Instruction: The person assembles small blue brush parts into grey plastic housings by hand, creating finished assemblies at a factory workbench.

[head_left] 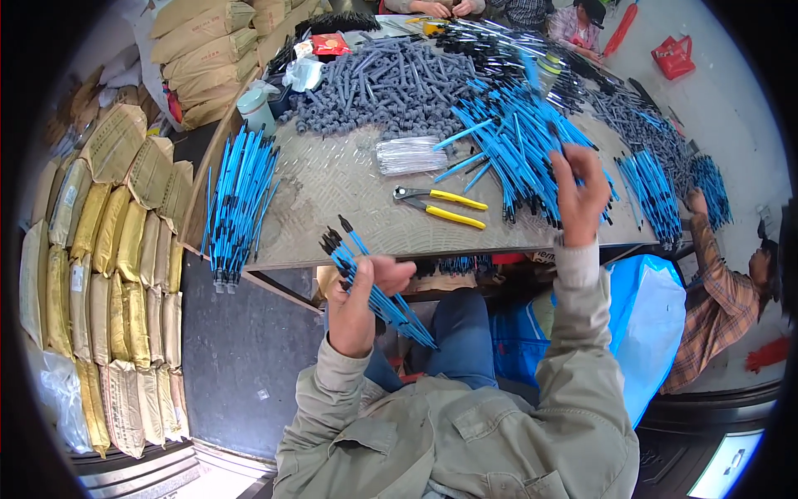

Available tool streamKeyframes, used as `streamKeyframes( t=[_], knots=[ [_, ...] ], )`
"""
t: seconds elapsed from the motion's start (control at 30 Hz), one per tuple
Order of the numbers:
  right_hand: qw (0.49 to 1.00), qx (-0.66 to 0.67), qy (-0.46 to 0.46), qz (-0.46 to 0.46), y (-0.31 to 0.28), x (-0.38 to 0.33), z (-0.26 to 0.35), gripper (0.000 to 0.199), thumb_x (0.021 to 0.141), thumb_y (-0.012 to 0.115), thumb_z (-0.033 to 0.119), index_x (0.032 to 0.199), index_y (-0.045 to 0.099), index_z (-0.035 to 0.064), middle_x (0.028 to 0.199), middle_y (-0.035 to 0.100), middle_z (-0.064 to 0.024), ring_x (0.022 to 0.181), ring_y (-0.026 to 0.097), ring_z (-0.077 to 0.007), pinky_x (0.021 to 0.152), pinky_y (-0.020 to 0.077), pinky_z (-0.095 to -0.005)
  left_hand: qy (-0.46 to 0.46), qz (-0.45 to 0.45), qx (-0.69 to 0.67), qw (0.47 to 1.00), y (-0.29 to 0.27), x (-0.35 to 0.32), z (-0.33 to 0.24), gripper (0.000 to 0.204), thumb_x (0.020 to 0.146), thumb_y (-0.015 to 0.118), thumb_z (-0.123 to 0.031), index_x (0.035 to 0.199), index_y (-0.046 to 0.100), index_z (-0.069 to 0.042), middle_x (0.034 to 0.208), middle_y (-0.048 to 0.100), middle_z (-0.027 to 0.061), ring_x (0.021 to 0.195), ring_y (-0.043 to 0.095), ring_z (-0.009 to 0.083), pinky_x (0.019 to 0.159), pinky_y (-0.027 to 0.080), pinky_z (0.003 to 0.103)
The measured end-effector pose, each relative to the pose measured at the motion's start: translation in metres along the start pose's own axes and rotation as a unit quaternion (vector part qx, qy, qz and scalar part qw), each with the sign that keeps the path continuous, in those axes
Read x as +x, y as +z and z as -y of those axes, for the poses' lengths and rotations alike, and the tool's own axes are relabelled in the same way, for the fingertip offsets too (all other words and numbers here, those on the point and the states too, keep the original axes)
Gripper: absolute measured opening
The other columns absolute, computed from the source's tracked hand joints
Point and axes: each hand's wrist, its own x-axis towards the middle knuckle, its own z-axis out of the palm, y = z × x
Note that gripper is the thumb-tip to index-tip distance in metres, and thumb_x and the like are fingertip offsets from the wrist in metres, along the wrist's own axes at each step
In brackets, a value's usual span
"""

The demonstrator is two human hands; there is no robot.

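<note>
Hands and blue rods at a workbench, seen from above. The left hand (353,309) closes around a loose bundle of slender blue rods (394,311), held before the near edge of the tabletop (324,179); the black tips point up and to the left, and the opposite ends slant down over the lap. The right hand (582,195), raised at the near side of a large heap of blue rods (515,154), has its fingers curled with thumb and forefinger near each other; whether they pinch a rod cannot be told. Left of this heap lie end-cutting pliers (453,200) with yellow handles and, farther back, a stack of thin silvery pins (411,155). Behind the pins spreads a broad mound of grey plastic fittings (382,83). A separate sheaf of blue rods (239,204) overhangs the tabletop's near edge at the left, with a pale green lidded cup (256,112) just behind it. Filled sacks (108,241) stand stacked at the far left; at the right, a co-worker's plaid sleeve (708,249) reaches toward the tabletop.
</note>
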Motion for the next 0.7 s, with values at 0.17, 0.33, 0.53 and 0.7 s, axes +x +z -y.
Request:
streamKeyframes(
  t=[0.17, 0.33, 0.53, 0.7],
  knots=[
    [0.989, 0.127, 0.069, 0.017, -0.027, -0.076, 0.043, 0.014, 0.077, 0.059, -0.004, 0.09, 0.054, -0.0013, 0.078, 0.055, -0.0028, 0.068, 0.05, -0.0067, 0.062, 0.0415, -0.02, 0.041, -0.071, -0.011, 0.997, 0.008, 0.019, 0.001, 0.038, 0.094, 0.037, -0.029, 0.11, 0.045, 0.004, 0.108, 0.054, 0.0249, 0.1, 0.056, 0.0296, 0.086, 0.045, 0.038],
    [0.954, 0.23, 0.155, 0.113, -0.002, -0.113, 0.058, 0.012, 0.075, 0.064, -0.002, 0.084, 0.056, -0.0004, 0.068, 0.055, -0.0008, 0.057, 0.047, -0.0035, 0.049, 0.0377, -0.018, 0.091, -0.058, -0.04, 0.993, 0.031, 0.029, -0.002, 0.039, 0.094, 0.036, -0.028, 0.113, 0.045, 0.004, 0.101, 0.058, 0.02, 0.093, 0.058, 0.0274, 0.082, 0.047, 0.036],
    [0.896, 0.255, 0.222, 0.287, 0.028, -0.118, 0.072, 0.009, 0.078, 0.062, 0.003, 0.084, 0.056, -0.0002, 0.076, 0.058, -0.0024, 0.071, 0.054, -0.0062, 0.061, 0.0438, -0.0209, 0.153, -0.088, -0.019, 0.984, 0.031, 0.026, 0.003, 0.033, 0.093, 0.039, -0.026, 0.112, 0.046, 0.001, 0.087, 0.06, 0.0138, 0.078, 0.06, 0.0219, 0.07, 0.048, 0.032],
    [0.876, 0.176, 0.003, 0.45, 0.045, -0.034, 0.008, 0.013, 0.08, 0.059, 0.014, 0.085, 0.061, 0.0018, 0.078, 0.061, -0.0061, 0.071, 0.059, -0.018, 0.062, 0.0467, -0.0293, 0.164, -0.13, 0.04, 0.977, 0.001, 0.029, 0.01, 0.025, 0.092, 0.042, -0.023, 0.103, 0.048, -0.001, 0.078, 0.059, 0.0117, 0.072, 0.06, 0.0186, 0.064, 0.049, 0.029]
  ],
)
